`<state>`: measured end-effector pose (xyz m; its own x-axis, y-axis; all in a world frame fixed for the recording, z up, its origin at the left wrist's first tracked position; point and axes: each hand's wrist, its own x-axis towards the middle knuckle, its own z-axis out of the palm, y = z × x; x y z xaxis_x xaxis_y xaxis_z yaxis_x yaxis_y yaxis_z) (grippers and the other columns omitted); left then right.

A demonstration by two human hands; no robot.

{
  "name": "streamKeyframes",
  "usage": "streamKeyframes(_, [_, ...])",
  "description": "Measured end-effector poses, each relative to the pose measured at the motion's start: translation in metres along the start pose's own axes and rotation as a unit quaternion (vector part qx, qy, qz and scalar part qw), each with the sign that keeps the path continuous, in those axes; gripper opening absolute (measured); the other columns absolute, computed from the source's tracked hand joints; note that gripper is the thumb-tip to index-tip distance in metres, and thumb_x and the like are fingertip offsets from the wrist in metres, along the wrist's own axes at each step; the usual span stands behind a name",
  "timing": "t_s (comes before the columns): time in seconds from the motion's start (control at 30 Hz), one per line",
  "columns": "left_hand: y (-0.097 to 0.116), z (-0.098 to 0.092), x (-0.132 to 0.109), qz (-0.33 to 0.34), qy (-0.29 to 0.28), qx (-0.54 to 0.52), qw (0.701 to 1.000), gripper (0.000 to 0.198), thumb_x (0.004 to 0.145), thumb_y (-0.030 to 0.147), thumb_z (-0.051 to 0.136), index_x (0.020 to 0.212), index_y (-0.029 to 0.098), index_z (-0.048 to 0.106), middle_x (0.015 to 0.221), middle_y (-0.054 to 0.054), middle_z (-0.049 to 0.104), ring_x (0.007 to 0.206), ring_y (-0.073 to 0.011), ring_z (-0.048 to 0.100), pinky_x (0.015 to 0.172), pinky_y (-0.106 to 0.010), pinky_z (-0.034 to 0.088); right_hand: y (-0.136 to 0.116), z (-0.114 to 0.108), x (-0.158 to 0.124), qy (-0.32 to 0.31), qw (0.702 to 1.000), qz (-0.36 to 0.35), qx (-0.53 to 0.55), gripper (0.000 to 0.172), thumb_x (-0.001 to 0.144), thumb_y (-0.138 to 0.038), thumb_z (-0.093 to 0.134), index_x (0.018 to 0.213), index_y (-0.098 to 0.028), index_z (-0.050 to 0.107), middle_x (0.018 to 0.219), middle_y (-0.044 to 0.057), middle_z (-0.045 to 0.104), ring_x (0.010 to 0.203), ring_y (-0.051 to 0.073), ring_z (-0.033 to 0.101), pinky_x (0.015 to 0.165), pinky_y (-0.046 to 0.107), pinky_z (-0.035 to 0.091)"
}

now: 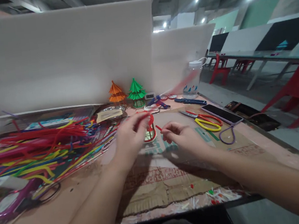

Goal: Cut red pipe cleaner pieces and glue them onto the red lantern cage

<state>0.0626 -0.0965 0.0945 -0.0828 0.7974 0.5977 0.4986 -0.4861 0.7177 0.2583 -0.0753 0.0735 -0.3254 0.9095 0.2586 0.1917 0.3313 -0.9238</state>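
Note:
My left hand [131, 132] is closed at the upper part of a small red pipe-cleaner model [151, 120], which has a round, pale base rimmed in red. The fingers hide part of it. Just to the right, my right hand [177, 132] pinches a short red piece of pipe cleaner [158, 127], its tip pointing toward the model. Behind them stand an orange tiered pagoda-like model [116, 92] and a green one [136, 93].
Bundles of coloured pipe cleaners [42, 145] spread over the left side. At right lie scissors [207, 124], a phone [221, 114] and blue-handled pliers [190, 101]. A glue gun [157, 100] and a water bottle [192, 80] are at the back. Scraps litter the front edge.

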Motion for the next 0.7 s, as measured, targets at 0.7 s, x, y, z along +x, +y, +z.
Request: streamKeyframes(0.7, [-0.057,-0.015,0.03,-0.155,-0.111,0.086,0.978,0.05,0.079,0.056,0.067,0.112,0.018,0.06,0.118,-0.012,0.071,0.105,-0.0285,0.069,0.09,-0.04,0.052,0.024,0.034,0.006,0.035,0.994,0.045,0.091,0.026,0.088,-0.043,0.064,0.081,-0.018,0.065,0.067,0.001,0.068,0.055,0.013,0.059,0.055,0.027,0.047])
